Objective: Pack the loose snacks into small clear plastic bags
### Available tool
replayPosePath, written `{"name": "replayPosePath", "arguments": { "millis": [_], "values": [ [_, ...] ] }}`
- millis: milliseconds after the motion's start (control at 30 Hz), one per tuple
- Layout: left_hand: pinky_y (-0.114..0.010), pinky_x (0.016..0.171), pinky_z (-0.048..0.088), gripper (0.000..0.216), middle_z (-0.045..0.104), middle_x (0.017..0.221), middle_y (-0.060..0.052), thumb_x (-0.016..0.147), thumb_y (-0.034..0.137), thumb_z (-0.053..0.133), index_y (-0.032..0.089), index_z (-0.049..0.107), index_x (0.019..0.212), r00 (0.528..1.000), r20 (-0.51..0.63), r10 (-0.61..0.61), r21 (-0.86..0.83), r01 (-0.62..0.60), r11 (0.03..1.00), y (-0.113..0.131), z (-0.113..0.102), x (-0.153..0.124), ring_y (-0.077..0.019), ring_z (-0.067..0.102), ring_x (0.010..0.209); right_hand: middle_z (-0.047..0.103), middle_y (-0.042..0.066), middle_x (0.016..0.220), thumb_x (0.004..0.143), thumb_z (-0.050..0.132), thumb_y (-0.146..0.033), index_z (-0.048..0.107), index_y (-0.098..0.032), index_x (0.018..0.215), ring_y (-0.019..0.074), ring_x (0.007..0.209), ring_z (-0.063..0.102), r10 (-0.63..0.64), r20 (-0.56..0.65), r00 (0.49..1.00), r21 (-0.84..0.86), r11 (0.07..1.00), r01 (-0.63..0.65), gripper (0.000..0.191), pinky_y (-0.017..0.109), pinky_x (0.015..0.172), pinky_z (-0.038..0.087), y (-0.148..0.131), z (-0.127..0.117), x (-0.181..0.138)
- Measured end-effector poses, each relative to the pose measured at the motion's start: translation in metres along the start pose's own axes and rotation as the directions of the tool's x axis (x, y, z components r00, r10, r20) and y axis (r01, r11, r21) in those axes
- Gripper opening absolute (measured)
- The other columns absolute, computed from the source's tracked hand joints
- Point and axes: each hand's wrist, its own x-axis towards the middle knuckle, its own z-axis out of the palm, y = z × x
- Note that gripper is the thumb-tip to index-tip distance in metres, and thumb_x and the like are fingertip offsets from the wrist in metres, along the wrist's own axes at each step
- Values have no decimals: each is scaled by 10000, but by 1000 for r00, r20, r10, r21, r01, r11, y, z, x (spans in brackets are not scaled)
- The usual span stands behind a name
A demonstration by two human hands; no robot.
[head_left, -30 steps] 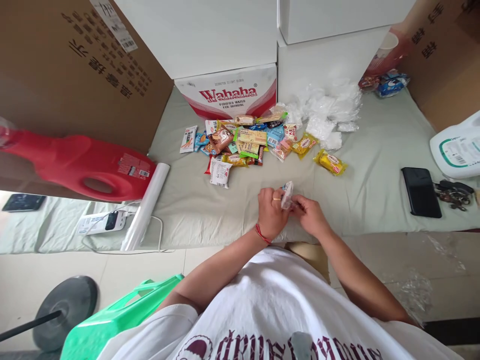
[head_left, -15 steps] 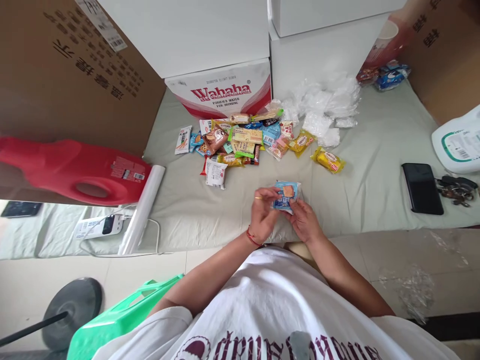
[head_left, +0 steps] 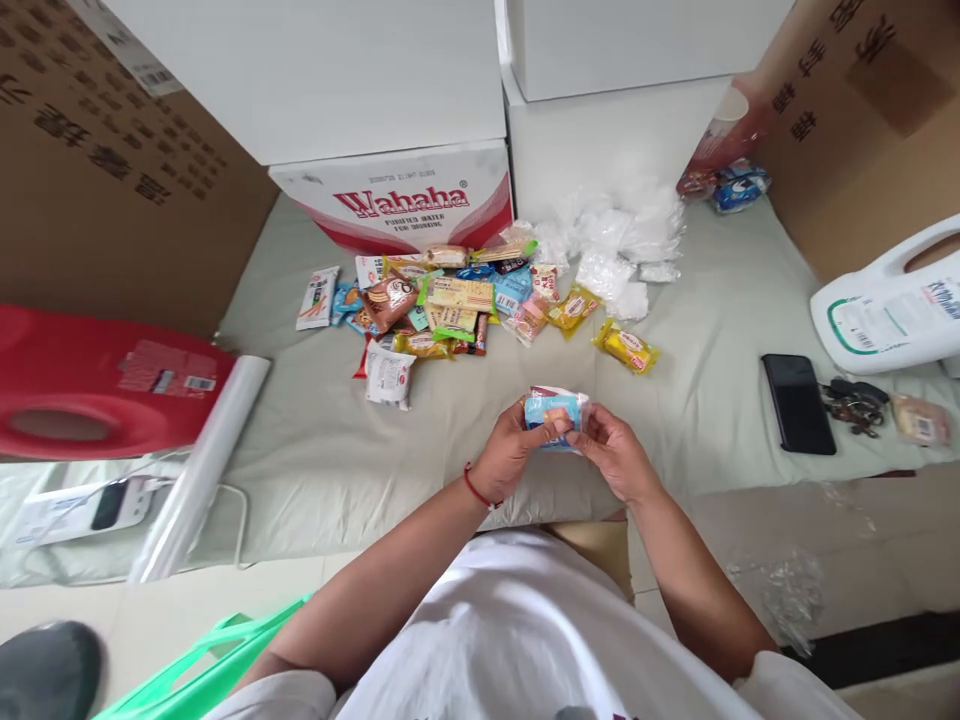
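Left hand (head_left: 504,456) and right hand (head_left: 621,458) pinch opposite ends of the blue packet (head_left: 544,406) near the table (head_left: 705,420) front edge; keep pressure light and even to avoid crushing.

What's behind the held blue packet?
A maroon-and-white edge shows above the blue packet; its source is unclear. Left hand and right hand hold the packet's sides; anything else behind is covered.

A pale green cloth (head_left: 300,450) lay creased over the table. White panels (head_left: 330,80) rose along its back edge; brown cardboard (head_left: 165,230) flanked both ends. Light-coloured floor tiles (head_left: 142,630) showed below the front edge, under soft, even light.
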Motion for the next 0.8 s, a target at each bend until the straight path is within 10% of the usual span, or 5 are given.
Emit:
{"name": "replayPosePath", "arguments": {
  "millis": [200,300,400,600,800],
  "values": [
    [-395,984,541,392,662,1235,-109,737,473,857,206,736,997,982,133,132,372,-173,912,-1,9,32,-295,618,1216,774,39,1121,754,889,-404,772,-254,1095,242,1051,713,50,29,998,22,998,-51,391,413,994,560,0,-25,2],
    [-457,1120,488,398,519,1482,-136,885,456,732,255,684,1226,943,101,316,562,-316,764,-6,-2,33,-287,503,1413,781,32,1074,711,915,-379,773,-247,1049,230,980,722,-32,-189,981,7,999,34,389,396,920,585,-26,-58,20],
    [-507,1184,435,352,481,1512,-131,974,398,623,265,623,1300,873,71,482,742,-369,559,-6,-33,21,-273,468,1448,768,11,1030,638,949,-342,744,-247,1036,173,853,707,-186,-477,859,-40,981,190,458,293,706,594,-77,-117,64],
    [-600,1143,453,210,611,1310,-102,977,311,583,268,633,1176,749,69,659,963,-222,151,-10,-128,-37,-346,475,1433,617,-31,690,805,755,-60,557,-179,753,95,597,571,-142,-672,727,-202,979,4,237,240,572,546,-172,-226,189],
    [-541,967,564,292,652,1273,-147,965,352,562,234,580,1232,770,46,636,998,-16,-53,-47,-171,-96,-365,625,1251,514,-76,652,905,426,88,395,-221,695,56,605,550,-265,-679,685,-401,915,-43,374,292,665,542,-217,-251,291]
  ]
}}
